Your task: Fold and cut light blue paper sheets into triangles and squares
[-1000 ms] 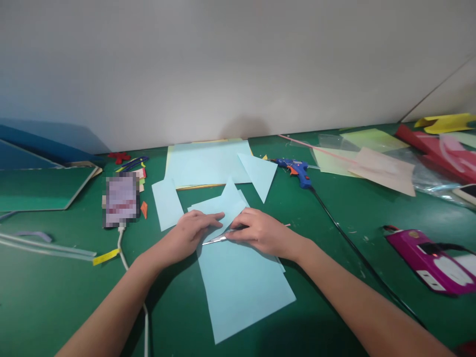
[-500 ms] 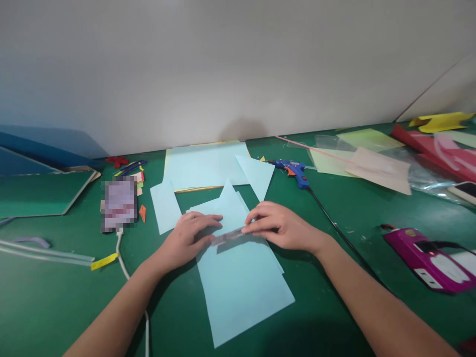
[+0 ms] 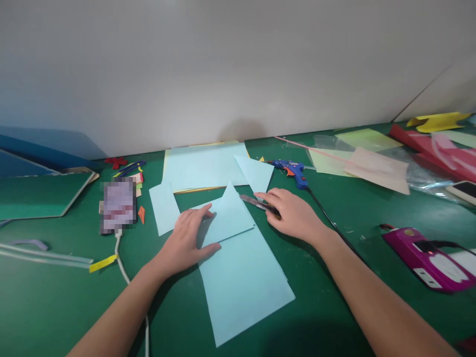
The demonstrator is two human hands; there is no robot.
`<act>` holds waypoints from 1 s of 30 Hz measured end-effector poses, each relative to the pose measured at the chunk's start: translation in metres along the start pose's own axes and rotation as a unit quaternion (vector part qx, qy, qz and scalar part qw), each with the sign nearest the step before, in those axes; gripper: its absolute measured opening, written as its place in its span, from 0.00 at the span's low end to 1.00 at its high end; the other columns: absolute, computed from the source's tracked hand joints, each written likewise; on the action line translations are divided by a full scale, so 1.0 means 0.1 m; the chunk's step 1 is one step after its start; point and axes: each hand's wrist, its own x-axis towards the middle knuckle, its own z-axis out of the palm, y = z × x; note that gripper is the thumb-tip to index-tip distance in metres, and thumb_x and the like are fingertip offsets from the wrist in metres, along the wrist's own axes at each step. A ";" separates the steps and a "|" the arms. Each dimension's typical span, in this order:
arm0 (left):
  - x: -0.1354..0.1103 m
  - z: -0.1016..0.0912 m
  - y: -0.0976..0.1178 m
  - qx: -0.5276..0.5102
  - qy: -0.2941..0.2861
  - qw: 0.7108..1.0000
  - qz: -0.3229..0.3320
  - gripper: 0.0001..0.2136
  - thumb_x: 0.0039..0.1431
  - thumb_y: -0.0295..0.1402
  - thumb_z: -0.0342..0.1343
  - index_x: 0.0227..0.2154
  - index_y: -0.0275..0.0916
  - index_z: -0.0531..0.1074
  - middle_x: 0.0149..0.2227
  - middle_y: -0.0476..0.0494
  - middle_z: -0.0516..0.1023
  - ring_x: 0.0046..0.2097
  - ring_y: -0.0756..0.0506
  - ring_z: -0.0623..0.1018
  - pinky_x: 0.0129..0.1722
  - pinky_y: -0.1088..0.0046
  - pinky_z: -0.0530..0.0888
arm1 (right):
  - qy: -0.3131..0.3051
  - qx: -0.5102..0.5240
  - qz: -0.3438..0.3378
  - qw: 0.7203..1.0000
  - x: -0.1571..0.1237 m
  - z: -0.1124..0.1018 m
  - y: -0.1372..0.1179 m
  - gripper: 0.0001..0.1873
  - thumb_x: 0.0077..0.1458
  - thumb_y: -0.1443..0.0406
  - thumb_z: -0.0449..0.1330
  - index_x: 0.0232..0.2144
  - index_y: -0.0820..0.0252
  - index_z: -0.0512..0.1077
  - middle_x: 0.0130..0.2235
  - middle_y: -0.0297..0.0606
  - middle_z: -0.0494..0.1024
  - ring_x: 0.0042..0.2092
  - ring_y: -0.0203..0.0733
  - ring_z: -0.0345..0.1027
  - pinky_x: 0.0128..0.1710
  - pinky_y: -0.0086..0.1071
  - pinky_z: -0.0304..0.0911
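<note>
My left hand (image 3: 188,240) lies flat with fingers spread on a light blue paper sheet (image 3: 243,282) on the green table, pressing down a smaller folded or cut piece (image 3: 228,218) that lies on top. To the right of the sheet, my right hand (image 3: 292,213) is closed around a metal-bladed utility knife (image 3: 253,201). The blade end points left and rests near the table surface. A triangular light blue offcut (image 3: 255,173) lies just behind the knife.
More light blue sheets (image 3: 203,166) lie at the back. A blue glue gun (image 3: 295,171) with a black cord sits right of them. A phone on a white cable (image 3: 117,206) is at left, a magenta device (image 3: 427,258) at right, and coloured papers (image 3: 372,163) at far right.
My right hand has carried the knife off the sheet, from its middle to the right and back. My left hand has opened flat on the paper.
</note>
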 end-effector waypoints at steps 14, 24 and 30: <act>0.00 -0.06 0.01 -0.019 0.018 0.998 0.058 0.30 0.50 0.26 0.53 0.57 0.45 0.53 0.42 0.45 0.69 0.49 0.39 0.69 0.57 0.50 0.59 | -0.004 0.064 -0.097 0.993 0.02 0.18 -0.26 0.24 0.62 0.65 0.49 0.60 0.54 0.59 0.60 0.42 0.65 0.56 0.50 0.61 0.53 0.50 0.57; 0.00 0.03 -0.09 -0.102 0.190 0.975 -0.048 0.25 0.50 0.29 0.51 0.52 0.43 0.53 0.47 0.41 0.62 0.45 0.42 0.70 0.45 0.60 0.72 | -0.073 0.065 -0.131 0.987 0.03 0.19 -0.27 0.29 0.58 0.50 0.56 0.58 0.53 0.63 0.59 0.42 0.67 0.57 0.53 0.59 0.53 0.50 0.54; 0.06 0.00 -0.13 -0.006 0.338 0.914 -0.224 0.19 0.48 0.29 0.56 0.44 0.42 0.60 0.47 0.38 0.57 0.54 0.34 0.63 0.47 0.50 0.70 | -0.037 0.071 -0.194 0.978 0.04 0.18 -0.25 0.16 0.60 0.57 0.56 0.47 0.56 0.73 0.52 0.38 0.75 0.46 0.46 0.67 0.47 0.44 0.60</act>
